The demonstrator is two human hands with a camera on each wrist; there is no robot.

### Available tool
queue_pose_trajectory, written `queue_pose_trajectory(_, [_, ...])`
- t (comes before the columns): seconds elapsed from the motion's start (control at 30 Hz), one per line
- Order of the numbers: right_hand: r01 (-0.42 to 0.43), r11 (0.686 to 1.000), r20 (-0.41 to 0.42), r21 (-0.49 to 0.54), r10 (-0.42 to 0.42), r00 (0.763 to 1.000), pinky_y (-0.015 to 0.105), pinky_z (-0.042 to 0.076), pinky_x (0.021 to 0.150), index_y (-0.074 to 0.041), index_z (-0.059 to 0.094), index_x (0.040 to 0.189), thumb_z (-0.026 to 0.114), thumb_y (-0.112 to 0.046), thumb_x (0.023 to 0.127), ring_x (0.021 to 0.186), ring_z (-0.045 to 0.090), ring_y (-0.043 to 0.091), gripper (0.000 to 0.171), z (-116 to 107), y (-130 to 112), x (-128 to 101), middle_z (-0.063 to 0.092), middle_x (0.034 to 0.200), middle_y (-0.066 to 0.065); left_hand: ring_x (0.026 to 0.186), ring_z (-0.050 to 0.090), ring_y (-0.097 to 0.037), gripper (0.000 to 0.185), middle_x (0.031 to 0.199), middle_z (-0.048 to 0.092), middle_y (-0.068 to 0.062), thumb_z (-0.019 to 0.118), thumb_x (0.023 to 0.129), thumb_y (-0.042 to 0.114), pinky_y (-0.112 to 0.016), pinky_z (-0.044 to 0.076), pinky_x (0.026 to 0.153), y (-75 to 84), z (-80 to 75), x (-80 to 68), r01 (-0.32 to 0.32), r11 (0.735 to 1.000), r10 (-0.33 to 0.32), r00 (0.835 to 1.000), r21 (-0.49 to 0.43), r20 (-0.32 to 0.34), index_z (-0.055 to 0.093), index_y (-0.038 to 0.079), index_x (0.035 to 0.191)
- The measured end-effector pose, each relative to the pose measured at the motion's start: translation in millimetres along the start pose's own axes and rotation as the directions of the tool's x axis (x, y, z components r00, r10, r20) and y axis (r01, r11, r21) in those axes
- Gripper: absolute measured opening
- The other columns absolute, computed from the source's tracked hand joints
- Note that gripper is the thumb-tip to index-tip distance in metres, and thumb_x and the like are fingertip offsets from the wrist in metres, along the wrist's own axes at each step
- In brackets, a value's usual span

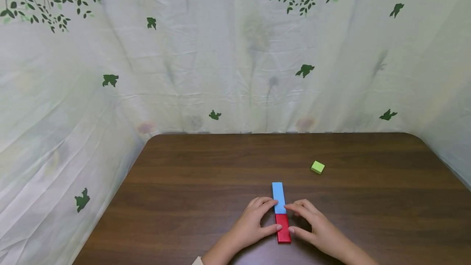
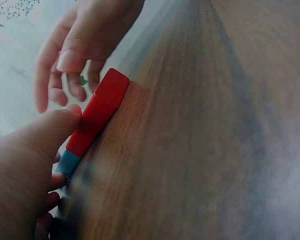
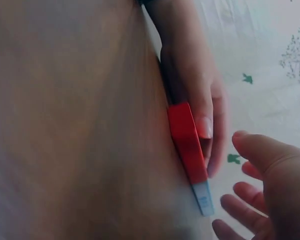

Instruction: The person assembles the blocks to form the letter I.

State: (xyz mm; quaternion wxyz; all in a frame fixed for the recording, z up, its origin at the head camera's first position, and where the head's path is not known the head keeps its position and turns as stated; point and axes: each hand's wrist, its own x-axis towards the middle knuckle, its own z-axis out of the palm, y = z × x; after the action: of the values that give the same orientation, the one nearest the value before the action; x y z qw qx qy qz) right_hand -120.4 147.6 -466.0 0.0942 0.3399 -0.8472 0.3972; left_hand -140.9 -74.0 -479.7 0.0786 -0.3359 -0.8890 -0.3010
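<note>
A red block (image 1: 283, 229) and a light blue block (image 1: 278, 195) lie end to end on the table in the head view, the blue one on the far side. My left hand (image 1: 251, 222) is along their left side, thumb tip on the red block and fingertips at the blue one. On the opposite side, my right hand (image 1: 319, 228) has its thumb and fingers spread beside the blocks. In the right wrist view a gap shows between the right hand's thumb (image 3: 262, 150) and the red block (image 3: 190, 145).
Farther back and to the right on the brown wooden table (image 1: 198, 167) sits a small green block (image 1: 318, 167). A pale curtain (image 1: 228, 52) with leaf and bird prints hangs behind the table and along its sides.
</note>
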Motion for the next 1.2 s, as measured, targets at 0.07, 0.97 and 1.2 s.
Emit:
queue_pose_trajectory(0.07, [0.01,0.999,-0.024,-0.035,-0.011,1.0,0.031,0.047,0.077,-0.014,0.055,0.121,0.069,-0.022,0.08,0.095,0.051,0.011,0.044,-3,0,4,0.048,0.111,-0.008,0.113,0.042,-0.019,0.053,0.119,0.049,0.003,0.061,0.082,0.044,-0.04,0.038,0.092,0.5,-0.4,0.3,0.006,1.0,-0.006,1.0,-0.004,0.006,0.052,0.014,0.126])
queue_pose_trajectory(0.97, [-0.056,0.957,-0.337,-0.283,-0.044,0.94,0.009,0.026,0.093,-0.003,0.051,0.122,0.077,-0.006,0.067,0.109,0.048,0.025,0.061,-39,62,40,0.052,0.119,0.009,0.114,0.042,-0.019,0.053,0.12,0.049,0.003,0.059,0.083,0.045,-0.038,0.037,0.093,0.3,-1.9,0.8,0.022,1.0,-0.023,0.999,0.011,0.026,0.051,0.015,0.126])
queue_pose_trajectory(1.2, [-0.13,0.956,-0.385,-0.264,0.019,0.923,0.029,0.041,0.085,-0.003,0.052,0.121,0.076,-0.005,0.07,0.107,0.05,0.026,0.057,-43,79,41,0.053,0.118,0.01,0.115,0.041,-0.019,0.054,0.12,0.048,0.004,0.06,0.082,0.045,-0.038,0.037,0.093,1.9,-2.4,0.5,0.031,1.0,-0.031,0.999,0.001,0.036,0.051,0.015,0.126])
